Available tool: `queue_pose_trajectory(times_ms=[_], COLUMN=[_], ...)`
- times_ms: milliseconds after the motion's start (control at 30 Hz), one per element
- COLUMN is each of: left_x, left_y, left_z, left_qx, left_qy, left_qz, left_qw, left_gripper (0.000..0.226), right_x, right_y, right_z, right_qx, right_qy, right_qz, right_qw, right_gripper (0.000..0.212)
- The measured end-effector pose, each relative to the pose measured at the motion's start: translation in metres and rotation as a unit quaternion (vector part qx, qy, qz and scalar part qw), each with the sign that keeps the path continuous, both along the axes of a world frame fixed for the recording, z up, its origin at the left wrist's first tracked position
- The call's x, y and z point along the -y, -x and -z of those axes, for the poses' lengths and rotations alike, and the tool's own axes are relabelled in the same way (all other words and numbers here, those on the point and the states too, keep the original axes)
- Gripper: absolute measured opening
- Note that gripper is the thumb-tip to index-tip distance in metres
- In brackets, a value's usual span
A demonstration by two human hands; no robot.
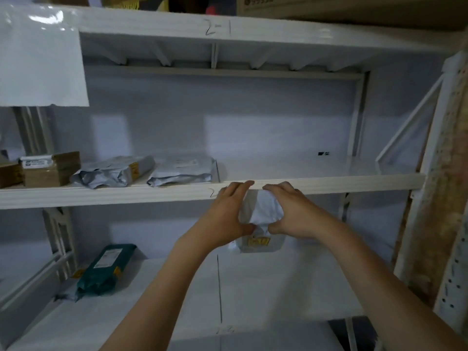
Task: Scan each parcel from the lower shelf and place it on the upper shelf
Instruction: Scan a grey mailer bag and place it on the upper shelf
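Parcel [260, 211], white poly bag, gripped by both hands at the upper shelf [329, 184] front edge: left hand [228, 214] and right hand [291, 211] curl around its sides, forearms raised. Behind, grey mailers [114, 171] lie on that shelf.

Place: parcel storeroom or sorting depot
Shelving: white metal rack [228, 191], bays hand-marked "2-1" [217, 27]
Stock: grey plastic mailer bags [114, 172], brown taped cardboard box [50, 168], dark green labelled poly parcel [106, 268] (labels unreadable)
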State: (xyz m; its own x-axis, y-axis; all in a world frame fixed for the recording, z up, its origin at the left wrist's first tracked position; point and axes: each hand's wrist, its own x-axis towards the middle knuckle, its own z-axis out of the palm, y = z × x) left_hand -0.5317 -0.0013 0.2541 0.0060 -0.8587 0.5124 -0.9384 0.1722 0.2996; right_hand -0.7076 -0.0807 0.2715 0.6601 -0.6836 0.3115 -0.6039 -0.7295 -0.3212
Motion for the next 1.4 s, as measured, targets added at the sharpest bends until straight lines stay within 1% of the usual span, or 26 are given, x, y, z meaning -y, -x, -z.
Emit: queue_pose_trajectory(times_ms=[133,267,400,500,633,767,833,933,967,1033,1100,1233,1400], left_x=[0.021,0.029,0.043,0.064,0.097,0.125,0.135,0.147,0.151,0.158,0.165,0.172,0.172], left_y=[0.029,0.045,0.050,0.045,0.026,-0.002,-0.017,-0.039,-0.045,-0.055,-0.063,-0.075,-0.083], left_z=[-0.031,-0.063,-0.090,-0.095,-0.081,-0.068,-0.063,-0.056,-0.054,-0.050,-0.046,-0.041,-0.039], left_qx=[-0.002,0.002,0.011,0.016,0.032,0.071,0.067,0.039,0.031,0.021,0.028,0.052,0.037], left_qy=[0.050,0.100,0.152,0.188,0.224,0.227,0.211,0.171,0.166,0.168,0.168,0.168,0.178], left_qz=[-0.002,-0.020,-0.030,-0.054,-0.076,-0.094,-0.093,-0.077,-0.072,-0.075,-0.083,-0.082,-0.052], left_qw=[0.999,0.995,0.988,0.980,0.971,0.967,0.971,0.982,0.983,0.983,0.982,0.981,0.982], left_gripper=[0.098,0.093,0.092,0.090,0.087,0.088,0.089,0.093,0.090,0.076,0.065,0.062,0.060], right_x=[0.034,0.055,0.071,0.086,0.109,0.140,0.153,0.168,0.172,0.179,0.187,0.196,0.199], right_y=[0.030,0.043,0.044,0.033,0.003,-0.032,-0.048,-0.068,-0.074,-0.085,-0.092,-0.097,-0.100], right_z=[-0.032,-0.061,-0.085,-0.092,-0.080,-0.056,-0.046,-0.036,-0.033,-0.027,-0.018,-0.007,-0.003], right_qx=[0.045,0.087,0.144,0.173,0.204,0.216,0.222,0.218,0.218,0.222,0.228,0.245,0.246], right_qy=[0.024,0.053,0.089,0.122,0.145,0.171,0.171,0.142,0.133,0.121,0.114,0.104,0.107], right_qz=[-0.031,-0.075,-0.095,-0.096,-0.097,-0.069,-0.062,-0.054,-0.052,-0.058,-0.064,-0.067,-0.064], right_qw=[0.998,0.992,0.981,0.973,0.963,0.959,0.958,0.964,0.966,0.966,0.965,0.962,0.961], right_gripper=[0.104,0.096,0.096,0.092,0.089,0.089,0.089,0.091,0.091,0.093,0.095,0.097,0.097])
